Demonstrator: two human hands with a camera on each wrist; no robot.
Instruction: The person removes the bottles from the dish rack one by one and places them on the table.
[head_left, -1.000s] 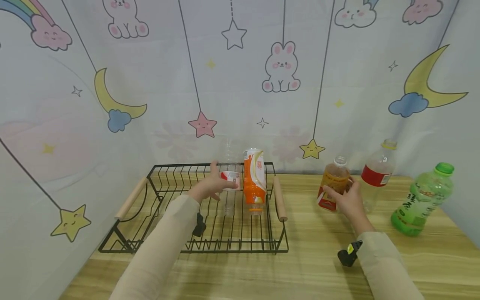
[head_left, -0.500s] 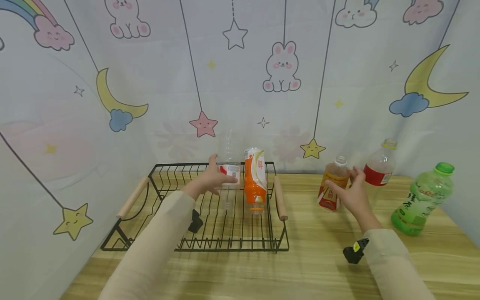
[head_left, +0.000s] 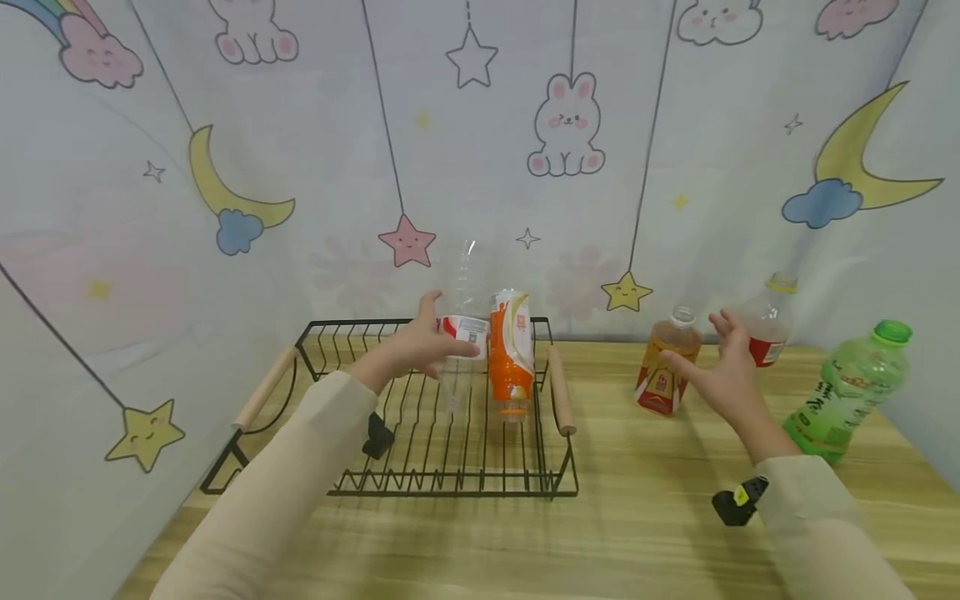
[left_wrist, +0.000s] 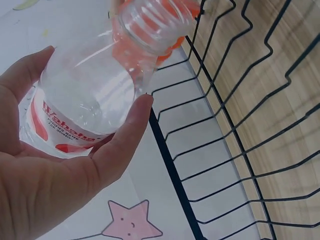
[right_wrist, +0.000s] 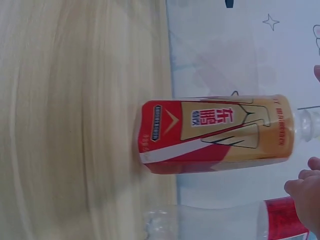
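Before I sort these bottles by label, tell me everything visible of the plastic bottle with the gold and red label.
The plastic bottle, clear at the neck and uncapped, stands upright on the pale wood-grain tabletop. Its gold label, red towards the base, bears red Chinese characters. The right hand is beside it; no visible finger clearly touches it.

Table [head_left: 637, 525]: rack [head_left: 562, 390] left, three bottles [head_left: 766, 353] right | in rack, right — upended bottle [head_left: 512, 350] | just left — held bottle [head_left: 467, 330]

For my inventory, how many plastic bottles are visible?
5: clear bottle with red-white label in the left hand; orange-white bottle on black wire rack; red-gold bottle, red-banded clear bottle and green bottle on wooden table.
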